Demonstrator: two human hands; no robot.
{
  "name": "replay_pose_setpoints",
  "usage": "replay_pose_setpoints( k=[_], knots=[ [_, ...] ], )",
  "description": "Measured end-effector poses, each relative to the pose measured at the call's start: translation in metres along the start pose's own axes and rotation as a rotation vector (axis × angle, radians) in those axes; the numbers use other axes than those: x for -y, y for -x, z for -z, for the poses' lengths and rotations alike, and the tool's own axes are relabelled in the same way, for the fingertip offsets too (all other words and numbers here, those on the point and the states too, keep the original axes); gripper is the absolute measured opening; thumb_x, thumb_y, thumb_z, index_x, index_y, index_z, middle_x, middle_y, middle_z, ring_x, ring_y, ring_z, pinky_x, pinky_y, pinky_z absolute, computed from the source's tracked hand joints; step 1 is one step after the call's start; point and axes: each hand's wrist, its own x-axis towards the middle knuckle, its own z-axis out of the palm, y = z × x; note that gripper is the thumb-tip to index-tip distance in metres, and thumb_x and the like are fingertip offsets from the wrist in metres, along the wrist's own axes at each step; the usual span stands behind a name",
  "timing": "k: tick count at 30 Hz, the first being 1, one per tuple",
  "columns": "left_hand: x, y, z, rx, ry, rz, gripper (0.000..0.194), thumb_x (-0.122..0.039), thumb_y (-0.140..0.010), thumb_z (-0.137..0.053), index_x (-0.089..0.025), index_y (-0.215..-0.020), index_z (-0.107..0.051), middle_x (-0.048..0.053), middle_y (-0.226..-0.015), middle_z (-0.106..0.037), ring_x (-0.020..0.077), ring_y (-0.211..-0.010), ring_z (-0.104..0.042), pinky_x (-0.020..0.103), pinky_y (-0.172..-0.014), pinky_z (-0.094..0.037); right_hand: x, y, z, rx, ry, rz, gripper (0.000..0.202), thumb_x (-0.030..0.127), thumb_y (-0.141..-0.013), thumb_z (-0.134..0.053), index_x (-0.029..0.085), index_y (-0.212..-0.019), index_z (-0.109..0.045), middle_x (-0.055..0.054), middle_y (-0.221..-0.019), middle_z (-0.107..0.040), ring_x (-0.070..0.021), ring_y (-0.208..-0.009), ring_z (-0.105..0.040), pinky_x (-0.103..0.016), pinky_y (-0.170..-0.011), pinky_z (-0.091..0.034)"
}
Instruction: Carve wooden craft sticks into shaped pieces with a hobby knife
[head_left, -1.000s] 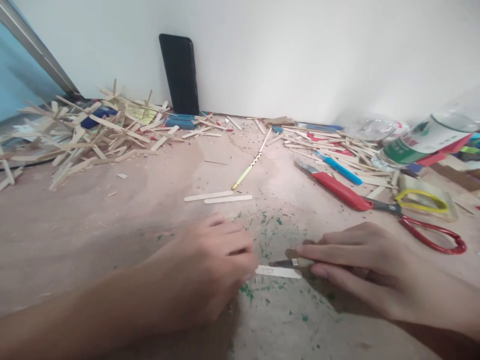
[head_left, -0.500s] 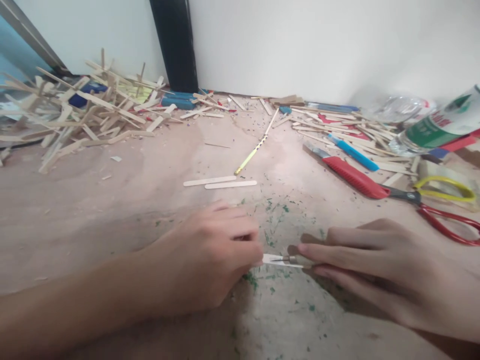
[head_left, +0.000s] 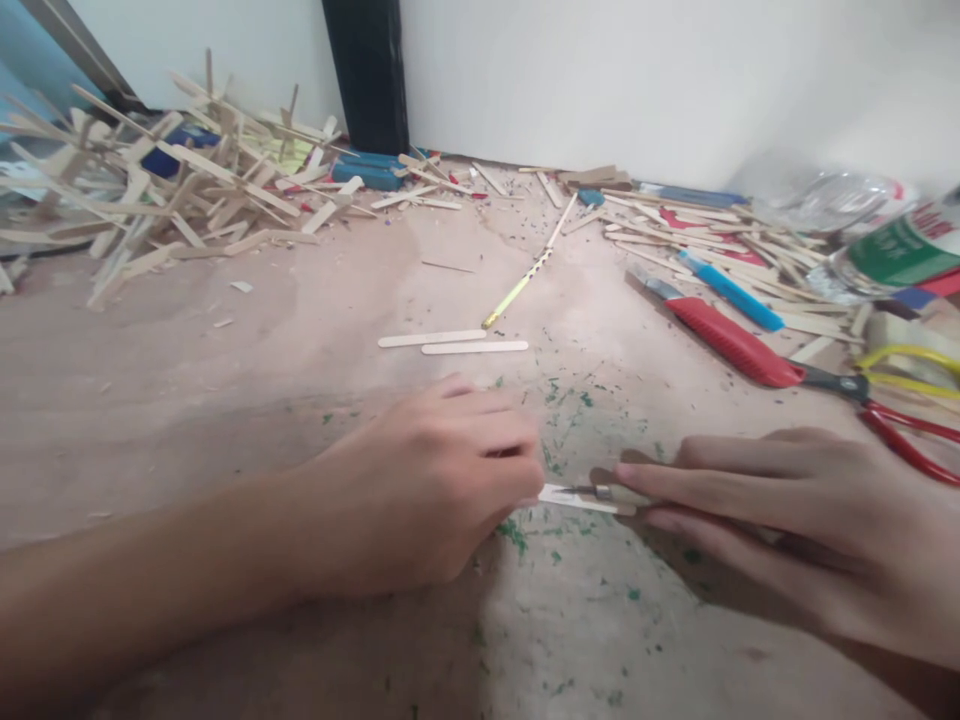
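My left hand [head_left: 442, 480] is closed, pinching one end of a pale craft stick [head_left: 581, 500] just above the table. Between the fingers of my right hand [head_left: 780, 530] is a slim craft knife [head_left: 603, 492] with a metal collar and a pale handle. Its narrow blade lies over the stick's face and points at my left fingertips. The far end of the stick reaches close to my right fingers, but any contact there is unclear. Two loose craft sticks [head_left: 475, 348] lie side by side beyond my left hand, touching or nearly touching a yellow pencil [head_left: 514, 292].
Bent and joined sticks form a pile [head_left: 217, 190] at the back left. More loose sticks [head_left: 697, 245] lie back right, near a blue pen-like tool [head_left: 731, 290]. A red utility knife [head_left: 735, 340], scissors [head_left: 862, 388] and a plastic bottle [head_left: 900, 250] are at right. Green shavings dot the tabletop [head_left: 225, 400].
The camera view has tilted slightly, so the whole scene sits higher and further right. Both hands keep their grips, and the blade stays over the stick.
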Motion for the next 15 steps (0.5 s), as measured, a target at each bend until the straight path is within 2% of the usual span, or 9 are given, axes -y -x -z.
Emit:
replay_pose_setpoints(
  k=[4,9,15],
  knots=[
    [0.0,-0.001,0.002,0.0,-0.027,-0.015,0.03,-0.004,-0.111,-0.053,-0.021,-0.098,-0.075,0.003,-0.099,-0.078,0.0212,-0.089,-0.065,0.042,-0.088,-0.044,-0.004,0.008,-0.006,-0.006,-0.017,-0.031,0.043,0.04,-0.126,-0.056,0.05,-0.166,-0.068,-0.001,-0.109,-0.09,-0.0227,-0.081,-0.086,-0.034,-0.055,-0.061],
    [-0.003,-0.004,0.007,0.041,-0.032,0.003,0.032,-0.005,-0.111,-0.054,-0.022,-0.093,-0.074,0.003,-0.098,-0.08,0.021,-0.091,-0.065,0.041,-0.09,-0.044,-0.004,0.014,-0.009,-0.013,-0.034,-0.049,0.044,0.039,-0.125,-0.057,0.05,-0.167,-0.067,-0.001,-0.103,-0.088,-0.0237,-0.076,-0.083,-0.036,-0.056,-0.058],
    [-0.006,-0.005,0.01,0.05,0.007,0.029,0.034,-0.003,-0.113,-0.054,-0.019,-0.096,-0.078,0.003,-0.098,-0.078,0.0203,-0.09,-0.065,0.04,-0.092,-0.045,-0.003,0.012,-0.006,0.006,0.029,-0.025,0.041,0.037,-0.127,-0.053,0.045,-0.165,-0.067,-0.002,-0.11,-0.089,-0.0229,-0.084,-0.086,-0.034,-0.058,-0.057]
  ],
)
